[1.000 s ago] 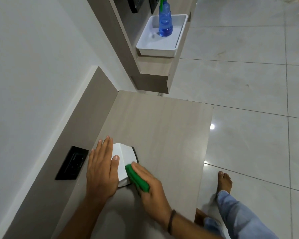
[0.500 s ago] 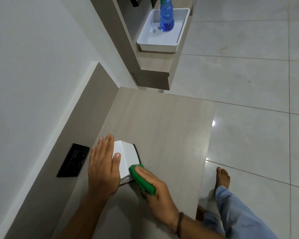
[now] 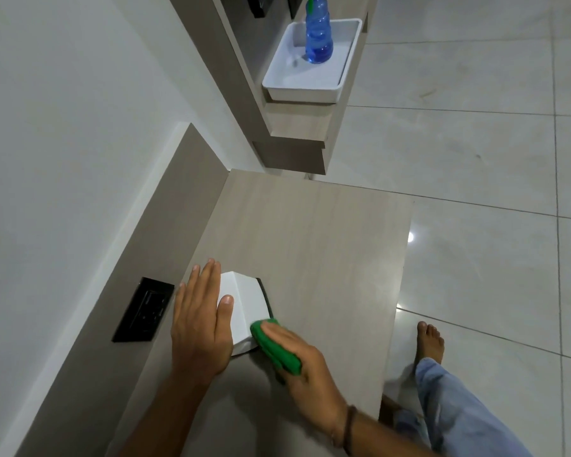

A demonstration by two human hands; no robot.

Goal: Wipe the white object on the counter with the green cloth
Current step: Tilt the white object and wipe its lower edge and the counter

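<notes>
Now the right hand, its fingers pressed together on the folded green cloth, has slid forward along the white object's near right edge on the worktop, while the left hand, fingers flat together, steadies it; no readable writing shows.

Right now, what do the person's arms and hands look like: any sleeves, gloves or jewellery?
Both forearms are bare, with no sleeves in view. The left hand has no glove, ring or band that shows. The right hand is also ungloved; a thin dark band circles its wrist. Short, unpainted fingernails show on both.
</notes>
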